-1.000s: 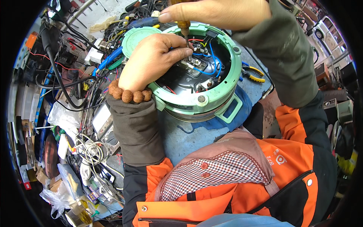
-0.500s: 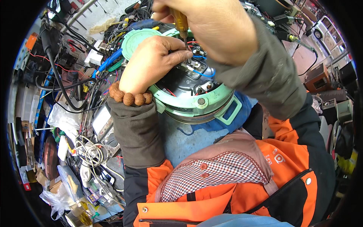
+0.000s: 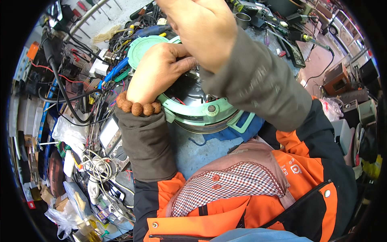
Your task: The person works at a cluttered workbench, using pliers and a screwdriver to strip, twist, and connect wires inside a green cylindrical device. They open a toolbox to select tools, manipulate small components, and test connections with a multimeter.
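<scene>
A round mint-green appliance (image 3: 193, 112) stands before me, its black inside bare, with wires and metal terminals partly showing. My left hand (image 3: 155, 72) reaches over its left rim, thumb and forefinger closed together. What lies between those fingertips is hidden behind my other hand. Above the appliance, my right hand (image 3: 203, 34) is raised, its fingers turned away and cut by the upper edge. The amber-handled screwdriver it gripped half a second ago is hidden now. A round green lid (image 3: 137, 50) sticks out beside my left hand.
Blue cloth (image 3: 250, 130) lies under the appliance on a worn blue surface (image 3: 189, 151). Tangled pale cables (image 3: 98, 165), plastic bags (image 3: 68, 131) and a meter (image 3: 111, 135) crowd the left. Tools and cables fill the far side; a brown box (image 3: 338, 78) stands at right.
My right hand and forearm have shifted left and upward, covering the screwdriver and more of the appliance's inside. My left hand has stayed nearly in place.
</scene>
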Action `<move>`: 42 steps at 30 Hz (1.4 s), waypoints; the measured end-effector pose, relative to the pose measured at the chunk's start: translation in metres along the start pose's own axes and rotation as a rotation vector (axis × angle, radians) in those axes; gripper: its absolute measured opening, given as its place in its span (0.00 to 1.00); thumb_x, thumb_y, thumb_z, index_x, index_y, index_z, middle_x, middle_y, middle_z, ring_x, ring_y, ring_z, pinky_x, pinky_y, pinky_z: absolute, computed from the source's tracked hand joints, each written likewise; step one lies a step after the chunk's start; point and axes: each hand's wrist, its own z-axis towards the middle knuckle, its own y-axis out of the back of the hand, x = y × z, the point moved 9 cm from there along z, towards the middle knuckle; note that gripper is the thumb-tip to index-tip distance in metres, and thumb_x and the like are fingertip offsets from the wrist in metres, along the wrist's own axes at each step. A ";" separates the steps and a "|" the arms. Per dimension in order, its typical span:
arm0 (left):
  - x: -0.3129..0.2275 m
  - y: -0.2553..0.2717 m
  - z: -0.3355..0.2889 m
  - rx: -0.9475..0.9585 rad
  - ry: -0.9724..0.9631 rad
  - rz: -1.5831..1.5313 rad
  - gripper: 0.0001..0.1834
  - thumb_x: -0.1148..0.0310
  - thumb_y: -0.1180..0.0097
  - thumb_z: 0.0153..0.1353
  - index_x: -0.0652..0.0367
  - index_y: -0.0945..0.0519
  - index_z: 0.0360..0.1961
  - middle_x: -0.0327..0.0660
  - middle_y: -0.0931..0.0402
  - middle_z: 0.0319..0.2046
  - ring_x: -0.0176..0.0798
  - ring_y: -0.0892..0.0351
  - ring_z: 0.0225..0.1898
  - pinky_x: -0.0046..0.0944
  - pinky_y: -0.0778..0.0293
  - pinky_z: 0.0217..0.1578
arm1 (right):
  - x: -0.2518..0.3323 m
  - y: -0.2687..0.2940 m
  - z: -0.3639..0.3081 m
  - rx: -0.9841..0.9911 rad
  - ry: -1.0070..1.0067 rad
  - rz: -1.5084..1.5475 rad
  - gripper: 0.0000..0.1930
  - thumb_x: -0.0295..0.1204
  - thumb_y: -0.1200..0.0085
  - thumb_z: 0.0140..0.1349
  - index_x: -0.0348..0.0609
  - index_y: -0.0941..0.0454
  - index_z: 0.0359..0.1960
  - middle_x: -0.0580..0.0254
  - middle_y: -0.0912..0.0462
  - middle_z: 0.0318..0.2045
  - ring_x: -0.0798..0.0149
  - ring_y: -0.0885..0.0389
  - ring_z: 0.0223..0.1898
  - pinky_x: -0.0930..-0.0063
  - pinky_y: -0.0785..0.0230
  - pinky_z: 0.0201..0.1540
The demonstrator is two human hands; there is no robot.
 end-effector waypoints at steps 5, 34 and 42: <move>0.006 -0.009 0.004 0.140 0.180 0.033 0.15 0.60 0.29 0.68 0.64 0.09 0.40 0.52 0.14 0.29 0.51 0.14 0.28 0.47 0.20 0.34 | -0.048 -0.047 -0.008 0.603 -0.833 1.107 0.24 0.49 0.46 0.83 0.49 0.27 0.28 0.74 0.36 0.17 0.74 0.44 0.16 0.74 0.49 0.19; 0.023 -0.008 -0.005 0.171 0.277 -0.012 0.14 0.68 0.32 0.75 0.72 0.13 0.40 0.33 0.22 0.27 0.26 0.30 0.30 0.32 0.31 0.35 | -0.075 -0.089 -0.010 0.830 -0.977 1.292 0.19 0.44 0.35 0.75 0.44 0.21 0.30 0.71 0.33 0.17 0.72 0.39 0.17 0.72 0.44 0.21; 0.011 -0.002 -0.001 0.091 0.149 0.011 0.11 0.72 0.34 0.72 0.71 0.14 0.49 0.46 0.10 0.41 0.35 0.16 0.40 0.37 0.21 0.46 | -0.010 -0.005 -0.017 -0.247 -0.264 0.134 0.13 0.34 0.39 0.73 0.37 0.22 0.48 0.45 0.12 0.35 0.45 0.11 0.39 0.55 0.21 0.43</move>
